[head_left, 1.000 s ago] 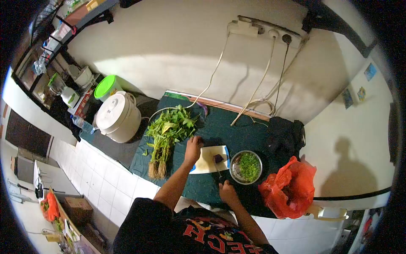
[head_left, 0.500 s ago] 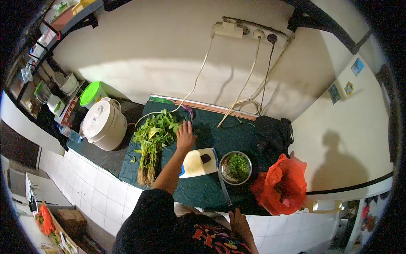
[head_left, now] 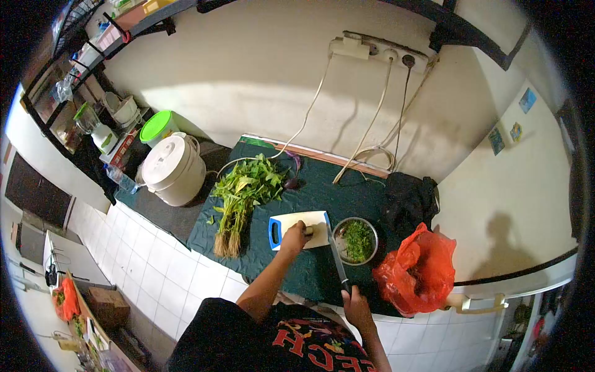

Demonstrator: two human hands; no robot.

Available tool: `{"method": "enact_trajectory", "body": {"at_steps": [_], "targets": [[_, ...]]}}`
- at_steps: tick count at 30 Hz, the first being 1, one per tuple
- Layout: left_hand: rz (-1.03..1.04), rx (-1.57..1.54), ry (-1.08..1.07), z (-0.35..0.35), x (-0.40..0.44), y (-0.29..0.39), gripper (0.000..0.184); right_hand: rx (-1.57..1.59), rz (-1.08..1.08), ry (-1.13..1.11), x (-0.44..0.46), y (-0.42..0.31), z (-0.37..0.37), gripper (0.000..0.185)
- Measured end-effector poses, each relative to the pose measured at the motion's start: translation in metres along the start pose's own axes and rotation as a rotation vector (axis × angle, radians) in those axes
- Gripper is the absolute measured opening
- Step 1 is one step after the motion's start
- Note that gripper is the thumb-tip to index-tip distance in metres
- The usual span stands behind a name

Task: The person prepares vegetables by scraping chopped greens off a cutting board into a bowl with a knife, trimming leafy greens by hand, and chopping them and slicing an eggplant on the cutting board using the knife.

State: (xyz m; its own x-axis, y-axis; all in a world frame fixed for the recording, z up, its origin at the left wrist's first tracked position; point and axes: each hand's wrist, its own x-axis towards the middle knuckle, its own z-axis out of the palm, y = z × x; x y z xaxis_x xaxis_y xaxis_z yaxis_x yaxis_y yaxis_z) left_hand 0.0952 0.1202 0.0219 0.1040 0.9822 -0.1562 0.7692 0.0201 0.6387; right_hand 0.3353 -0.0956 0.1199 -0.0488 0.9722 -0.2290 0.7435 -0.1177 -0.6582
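Note:
On the white cutting board point(head_left: 284, 221) with blue ends, my left hand point(head_left: 295, 237) has its fingers closed on a small pale piece point(head_left: 308, 230). My right hand point(head_left: 356, 305) grips the black handle of a knife point(head_left: 338, 263), whose blade points away from me between the board and a metal bowl. Chopped greens point(head_left: 357, 240) lie in that bowl point(head_left: 375, 247). Left of the board rests a bunch of leafy greens point(head_left: 251, 184) with roots. A dark purple vegetable point(head_left: 292, 183) lies behind the board.
An orange-red plastic bag point(head_left: 418, 266) stands at the table's right, near a dark cloth bundle point(head_left: 406, 201). To the left are a white rice cooker point(head_left: 175, 170) and a green-lidded tub point(head_left: 157, 126). Cords hang from the wall sockets point(head_left: 387, 52).
My left hand has come back from behind the board onto it and closed on a pale piece. The dark piece seen on the board earlier no longer shows. The camera view has shifted.

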Motion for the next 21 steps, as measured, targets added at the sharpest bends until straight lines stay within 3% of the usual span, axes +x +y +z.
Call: {"method": "enact_trajectory", "body": {"at_steps": [3,4,7,8,12,15,19,21], "targets": [[0.080,-0.348,0.019,0.008,-0.017,-0.033,0.053,0.022,0.078,-0.054,0.003,-0.018,-0.003,0.040],[0.116,-0.315,0.028,0.012,-0.016,-0.041,0.060,-0.024,0.121,-0.075,0.007,-0.016,0.004,0.039],[0.233,-0.197,0.136,0.013,-0.029,-0.047,0.056,-0.085,0.138,-0.077,0.016,-0.022,0.018,0.037],[0.131,-0.272,0.126,0.015,-0.031,-0.043,0.057,-0.076,0.135,-0.058,0.019,-0.024,0.023,0.037],[0.103,-0.313,0.186,0.012,-0.034,-0.026,0.055,-0.081,0.078,-0.007,0.030,-0.027,0.044,0.035],[0.130,-0.287,0.122,0.015,-0.028,-0.030,0.050,-0.119,0.163,-0.122,0.039,-0.044,0.041,0.049],[0.064,-0.365,0.088,0.025,-0.016,-0.042,0.045,-0.120,0.145,-0.098,0.042,-0.065,0.033,0.044],[0.147,-0.528,0.085,0.028,-0.011,-0.050,0.043,-0.144,0.167,-0.101,0.044,-0.068,0.034,0.047]]}}
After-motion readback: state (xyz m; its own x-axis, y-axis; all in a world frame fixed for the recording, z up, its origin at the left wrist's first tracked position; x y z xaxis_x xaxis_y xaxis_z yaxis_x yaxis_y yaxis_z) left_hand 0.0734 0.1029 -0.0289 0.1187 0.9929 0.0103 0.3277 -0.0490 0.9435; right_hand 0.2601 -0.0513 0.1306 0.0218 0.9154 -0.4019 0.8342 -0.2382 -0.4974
